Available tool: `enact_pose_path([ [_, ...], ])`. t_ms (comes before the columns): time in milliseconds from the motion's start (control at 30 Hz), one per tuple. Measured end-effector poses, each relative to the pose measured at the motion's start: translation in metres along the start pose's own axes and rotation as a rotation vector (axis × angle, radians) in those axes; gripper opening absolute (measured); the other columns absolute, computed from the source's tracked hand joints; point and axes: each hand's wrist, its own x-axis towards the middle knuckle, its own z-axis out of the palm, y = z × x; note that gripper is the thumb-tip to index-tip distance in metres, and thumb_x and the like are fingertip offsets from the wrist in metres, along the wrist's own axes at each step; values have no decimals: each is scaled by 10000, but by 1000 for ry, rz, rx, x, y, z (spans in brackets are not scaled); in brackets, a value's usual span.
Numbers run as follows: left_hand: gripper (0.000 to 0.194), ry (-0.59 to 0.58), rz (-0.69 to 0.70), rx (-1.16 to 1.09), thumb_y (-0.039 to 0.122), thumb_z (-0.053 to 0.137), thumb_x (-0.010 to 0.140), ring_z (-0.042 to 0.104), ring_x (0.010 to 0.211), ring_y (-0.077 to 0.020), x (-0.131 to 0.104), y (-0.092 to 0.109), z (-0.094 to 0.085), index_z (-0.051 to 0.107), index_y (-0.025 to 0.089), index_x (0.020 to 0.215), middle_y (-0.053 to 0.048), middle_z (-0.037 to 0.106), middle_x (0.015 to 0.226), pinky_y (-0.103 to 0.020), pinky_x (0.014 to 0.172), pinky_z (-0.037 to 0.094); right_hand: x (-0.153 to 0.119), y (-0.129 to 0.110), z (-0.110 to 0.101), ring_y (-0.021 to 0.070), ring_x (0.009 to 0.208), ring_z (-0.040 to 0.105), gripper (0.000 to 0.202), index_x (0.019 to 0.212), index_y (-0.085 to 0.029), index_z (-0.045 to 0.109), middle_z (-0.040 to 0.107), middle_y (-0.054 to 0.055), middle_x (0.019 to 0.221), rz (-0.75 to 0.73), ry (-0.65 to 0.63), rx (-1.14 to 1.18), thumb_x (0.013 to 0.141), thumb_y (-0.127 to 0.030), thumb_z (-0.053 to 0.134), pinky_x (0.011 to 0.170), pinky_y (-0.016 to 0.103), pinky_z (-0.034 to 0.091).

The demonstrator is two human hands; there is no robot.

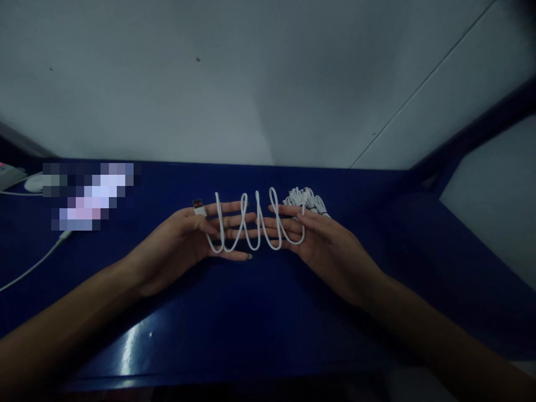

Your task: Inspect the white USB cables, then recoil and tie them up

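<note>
A white cable [244,223] hangs in loose, spread loops across the fingers of both hands, above the blue table. My left hand [192,234] holds its USB plug end [199,207] between thumb and fingers, with the other fingers stretched under the loops. My right hand [318,237] pinches the other end between thumb and index finger, its remaining fingers reaching left beneath the coils. The fingertips of the two hands nearly meet in the middle. Just behind my right hand lies a bundle of white cables [320,205] with dark ties, partly hidden by the fingers.
The blue table [251,312] runs up to a pale wall [230,100]. At the left lies a pixelated bright object [98,195] with a white cord [37,265] attached. Beside it are a white rounded item [34,183] and another cord. A blue frame edge stands at the right.
</note>
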Motion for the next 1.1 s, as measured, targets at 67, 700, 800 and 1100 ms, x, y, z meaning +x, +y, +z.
enact_pose_path([
  [67, 519, -7, -2, 1, 92, 595, 931, 575, 1489, -491, 0, -1, -1, 733, 153, 1428, -181, 669, 1580, -554, 999, 676, 0, 0, 0, 346, 1383, 692, 284, 1278, -206, 778, 798, 121, 1368, 0, -4, 1, 1134, -342, 574, 1274, 595, 441],
  [700, 475, -8, -6, 9, 111, 610, 934, 575, 1496, -477, -1, 1, 3, 771, 182, 1375, -166, 699, 1547, -540, 1012, 663, -2, 0, -2, 349, 1393, 684, 293, 1286, -210, 781, 787, 128, 1390, -3, -24, 2, 1127, -372, 595, 1271, 583, 441],
  [800, 478, -1, -12, 22, 122, 612, 936, 576, 1496, -472, -1, 1, 3, 764, 188, 1385, -158, 690, 1560, -538, 1012, 662, -2, -1, -1, 352, 1394, 683, 291, 1285, -204, 781, 788, 136, 1384, -2, -18, 6, 1124, -368, 602, 1270, 584, 441],
  [1100, 453, 5, -7, 15, 126, 610, 931, 609, 1462, -476, -1, 2, 4, 771, 159, 1353, -174, 700, 1544, -526, 977, 676, -3, -1, 0, 336, 1393, 688, 296, 1287, -220, 774, 787, 123, 1392, -5, -22, -19, 1139, -372, 568, 1263, 579, 450],
])
